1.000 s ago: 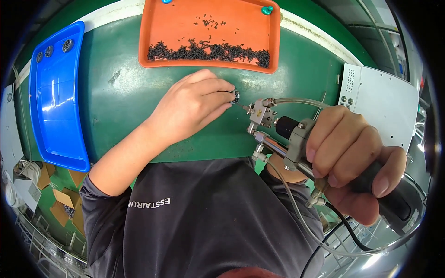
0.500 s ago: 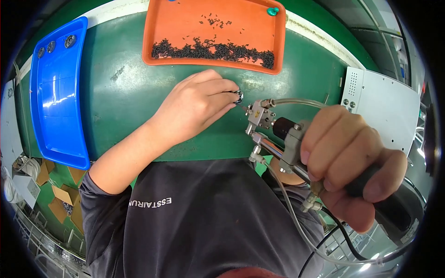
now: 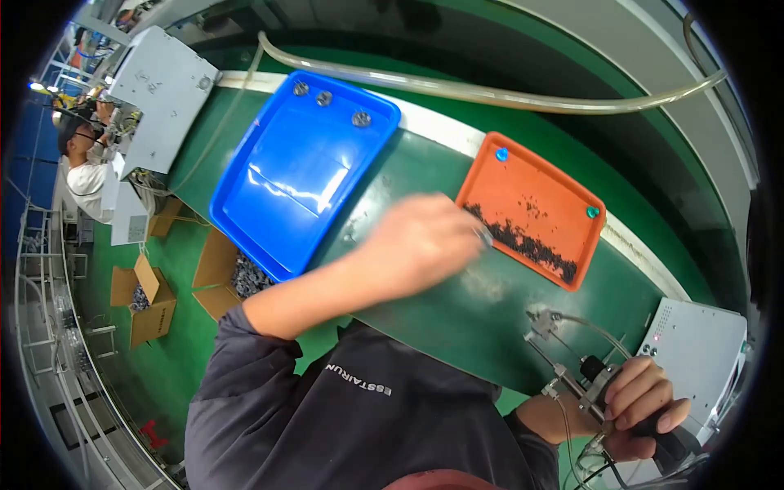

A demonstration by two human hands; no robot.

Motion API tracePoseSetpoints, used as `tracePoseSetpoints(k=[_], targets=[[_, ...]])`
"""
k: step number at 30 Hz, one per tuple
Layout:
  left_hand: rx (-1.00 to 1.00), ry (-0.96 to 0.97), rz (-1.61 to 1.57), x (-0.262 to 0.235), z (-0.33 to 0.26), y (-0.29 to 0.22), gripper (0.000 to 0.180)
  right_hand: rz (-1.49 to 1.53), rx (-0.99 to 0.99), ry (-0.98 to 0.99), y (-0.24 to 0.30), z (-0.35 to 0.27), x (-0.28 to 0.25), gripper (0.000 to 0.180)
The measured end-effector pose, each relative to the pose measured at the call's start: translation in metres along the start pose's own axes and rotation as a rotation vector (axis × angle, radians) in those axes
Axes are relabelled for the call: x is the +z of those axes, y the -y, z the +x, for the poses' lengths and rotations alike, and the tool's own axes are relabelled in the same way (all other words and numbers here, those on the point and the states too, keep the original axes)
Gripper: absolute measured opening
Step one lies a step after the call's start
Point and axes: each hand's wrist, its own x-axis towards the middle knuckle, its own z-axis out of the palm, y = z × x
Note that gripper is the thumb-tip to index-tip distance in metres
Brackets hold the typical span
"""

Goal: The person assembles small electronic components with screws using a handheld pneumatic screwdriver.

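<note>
My left hand [image 3: 425,241] is blurred over the green table [image 3: 457,327]. Its fingertips are pinched on a small grey metal part [image 3: 487,237] at the near edge of the orange tray [image 3: 563,184]. A line of small dark screws [image 3: 527,243] lies in that tray. My right hand [image 3: 641,404] is at the lower right, wrapped around the black grip of a powered screwdriver [image 3: 584,380]. The screwdriver's metal tip [image 3: 541,320] points up over the table, apart from my left hand. A blue tray [image 3: 286,188] on the left holds three round metal parts [image 3: 325,98] along its far rim.
A grey metal box [image 3: 702,355] stands right of the screwdriver, and another grey box [image 3: 163,82] at the upper left. A clear hose [image 3: 490,90] runs behind the trays. Open cardboard boxes [image 3: 151,302] sit on the green floor. Another person [image 3: 82,163] works at the far left.
The view has swung to the left. My left hand has left the screwdriver's tip and moved to the orange tray's edge. My right hand and the screwdriver now sit at the lower right.
</note>
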Motion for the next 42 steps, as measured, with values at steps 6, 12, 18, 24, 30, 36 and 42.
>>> tracePoseSetpoints(k=[6, 12, 18, 24, 30, 36, 42], targets=[[-0.351, -0.135, 0.39, -0.065, -0.028, 0.131, 0.013, -0.097, 0.032, 0.025, -0.006, -0.002, 0.007, 0.032], [-0.26, -0.071, 0.59, -0.07, -0.022, 0.153, 0.016, -0.145, 0.047, -0.013, -0.017, -0.005, 0.004, 0.033], [-0.487, -0.23, 0.444, -0.118, -0.03, 0.26, 0.026, -0.143, 0.024, 0.019, -0.026, 0.0, 0.004, 0.034], [-0.945, -0.226, 0.797, -0.131, -0.048, 0.424, 0.052, -0.132, 0.098, 0.07, -0.014, 0.001, 0.005, 0.033], [-1.149, -0.086, 0.7, -0.197, -0.115, 0.481, 0.056, -0.048, -0.02, 0.104, -0.029, 0.002, -0.01, 0.037], [-0.899, -0.006, 0.663, -0.157, -0.077, 0.472, 0.035, -0.086, 0.026, 0.088, -0.025, 0.001, -0.017, 0.039], [-0.439, -0.066, 0.236, -0.119, 0.001, 0.263, 0.034, -0.127, 0.041, 0.023, -0.012, 0.0, -0.017, 0.044]])
